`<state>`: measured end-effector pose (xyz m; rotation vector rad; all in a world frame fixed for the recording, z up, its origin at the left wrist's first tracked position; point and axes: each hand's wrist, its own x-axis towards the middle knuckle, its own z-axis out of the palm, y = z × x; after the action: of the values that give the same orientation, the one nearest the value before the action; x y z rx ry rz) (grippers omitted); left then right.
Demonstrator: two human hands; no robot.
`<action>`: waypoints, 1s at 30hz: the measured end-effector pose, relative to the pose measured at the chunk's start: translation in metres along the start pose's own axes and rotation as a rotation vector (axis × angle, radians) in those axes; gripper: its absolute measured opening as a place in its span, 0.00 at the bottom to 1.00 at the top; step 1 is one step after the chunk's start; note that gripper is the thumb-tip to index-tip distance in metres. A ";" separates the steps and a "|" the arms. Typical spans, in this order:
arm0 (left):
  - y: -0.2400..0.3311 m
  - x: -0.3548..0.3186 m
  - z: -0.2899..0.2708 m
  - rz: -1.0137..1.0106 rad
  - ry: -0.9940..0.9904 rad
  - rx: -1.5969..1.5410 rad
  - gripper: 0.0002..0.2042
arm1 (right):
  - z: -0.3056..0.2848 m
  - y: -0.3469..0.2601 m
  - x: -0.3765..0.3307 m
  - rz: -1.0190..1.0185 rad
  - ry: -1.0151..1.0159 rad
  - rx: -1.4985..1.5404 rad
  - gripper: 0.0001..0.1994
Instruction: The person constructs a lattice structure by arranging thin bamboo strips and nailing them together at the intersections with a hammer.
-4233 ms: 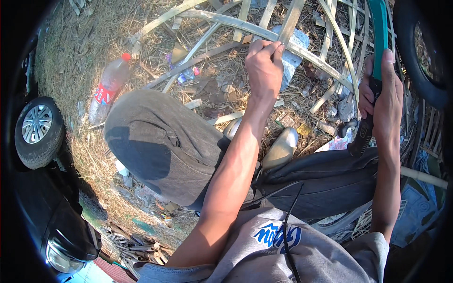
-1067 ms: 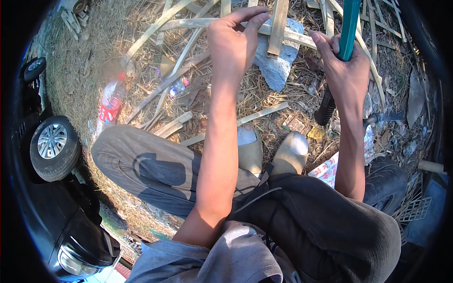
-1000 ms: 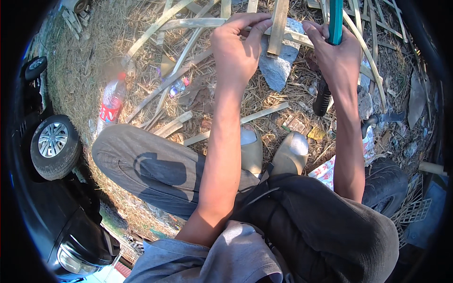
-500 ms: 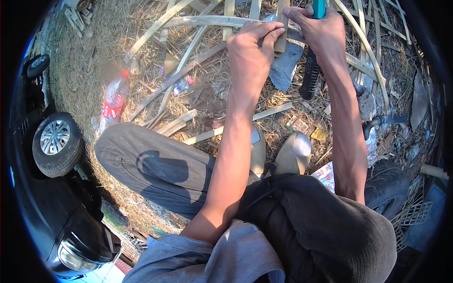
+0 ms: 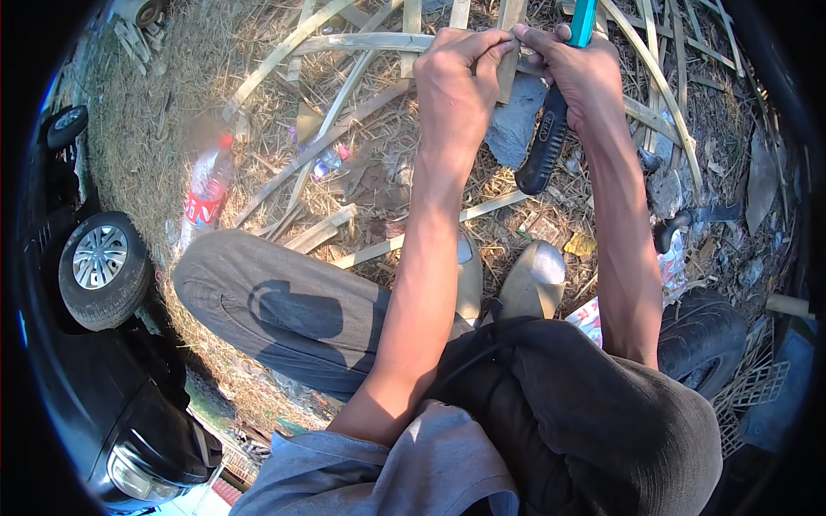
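At the top edge, my left hand (image 5: pixel 456 82) is closed, thumb and forefinger pressed together at a flat wooden slat (image 5: pixel 506 89). Whatever they pinch is too small to make out. My right hand (image 5: pixel 585 73) meets those fingertips with its own thumb. It also grips a tool with a black ribbed handle (image 5: pixel 544 142) and a teal shaft (image 5: pixel 583 19); the tool's head lies beyond the frame. A curved strip of light wood (image 5: pixel 361 41) runs behind my left hand. Beneath the slat sits a grey stone block (image 5: pixel 514 129).
Wooden strips (image 5: pixel 331 138) are strewn over dry straw. A plastic bottle (image 5: pixel 206 193) with a red cap stands to the left, near a dark car (image 5: pixel 103 378). On the right lie a dark-handled blade (image 5: pixel 701 217) and a tire (image 5: pixel 705 340). My shoes (image 5: pixel 533 279) are below the work.
My right hand has come left to my left fingertips, and the tool's black handle has swung left and tilted. My left hand has shifted slightly at the slat.
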<state>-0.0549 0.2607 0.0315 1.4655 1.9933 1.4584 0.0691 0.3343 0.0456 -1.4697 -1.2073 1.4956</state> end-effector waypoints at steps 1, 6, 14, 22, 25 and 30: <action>-0.001 0.002 -0.001 -0.009 -0.012 0.026 0.07 | 0.001 0.001 0.001 0.015 -0.018 0.016 0.17; 0.000 0.002 0.000 -0.053 -0.046 0.007 0.07 | -0.001 0.001 0.006 0.002 -0.039 -0.036 0.18; -0.007 0.006 -0.007 -0.064 -0.099 -0.019 0.07 | -0.001 0.015 0.016 -0.042 -0.085 -0.019 0.19; -0.018 0.008 -0.007 0.161 -0.149 -0.007 0.07 | -0.008 0.023 0.025 -0.031 -0.109 -0.064 0.19; -0.022 0.010 -0.003 0.225 -0.123 0.000 0.06 | -0.006 0.017 0.019 -0.098 -0.118 -0.091 0.19; -0.027 0.009 -0.005 0.280 -0.131 0.049 0.07 | 0.005 -0.016 0.006 0.163 0.018 -0.046 0.11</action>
<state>-0.0776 0.2664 0.0139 1.8717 1.8151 1.3823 0.0614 0.3444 0.0579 -1.6423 -1.1414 1.5665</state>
